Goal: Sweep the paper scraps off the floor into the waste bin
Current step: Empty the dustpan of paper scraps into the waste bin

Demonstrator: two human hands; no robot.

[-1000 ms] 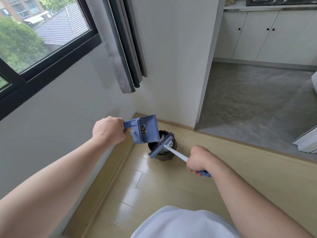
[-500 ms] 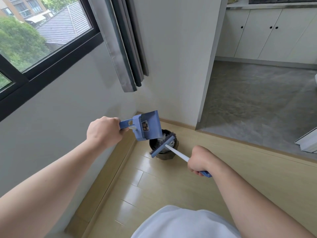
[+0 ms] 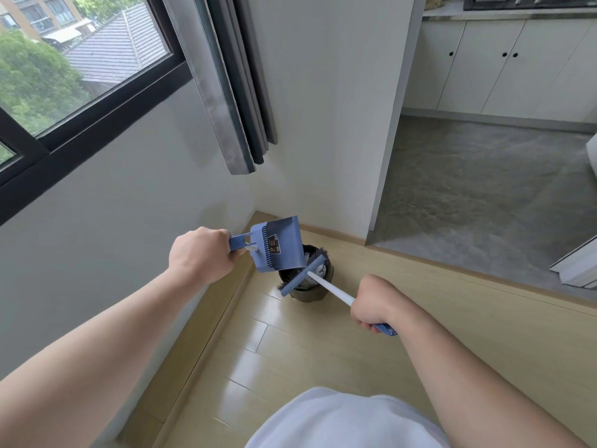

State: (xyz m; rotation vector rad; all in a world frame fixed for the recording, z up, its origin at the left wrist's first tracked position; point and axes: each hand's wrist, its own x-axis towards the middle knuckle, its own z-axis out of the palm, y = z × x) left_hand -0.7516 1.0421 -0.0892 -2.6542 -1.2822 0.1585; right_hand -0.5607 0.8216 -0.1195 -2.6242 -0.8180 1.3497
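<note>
A small dark waste bin point(image 3: 310, 294) stands on the wooden floor in the corner, with pale scraps visible inside. My left hand point(image 3: 202, 253) grips the handle of a blue dustpan point(image 3: 279, 244), held tilted above the bin's left rim with its underside and label facing me. My right hand point(image 3: 374, 300) grips the white-and-blue handle of a small broom point(image 3: 303, 274). The broom's blue head and dark bristles lie across the bin's opening, just below the dustpan's lower edge. No scraps show on the floor around the bin.
White walls meet behind the bin, with a wooden skirting ledge point(image 3: 223, 305) along the left wall. A grey curtain point(image 3: 232, 92) hangs above the corner beside a black-framed window point(image 3: 80, 101). A grey tiled kitchen floor point(image 3: 468, 195) and white cabinets point(image 3: 504, 66) lie to the right.
The dustpan has lifted slightly and turned, its mouth swinging away from me over the bin. The broom head stays across the bin opening. My right hand has hardly moved.
</note>
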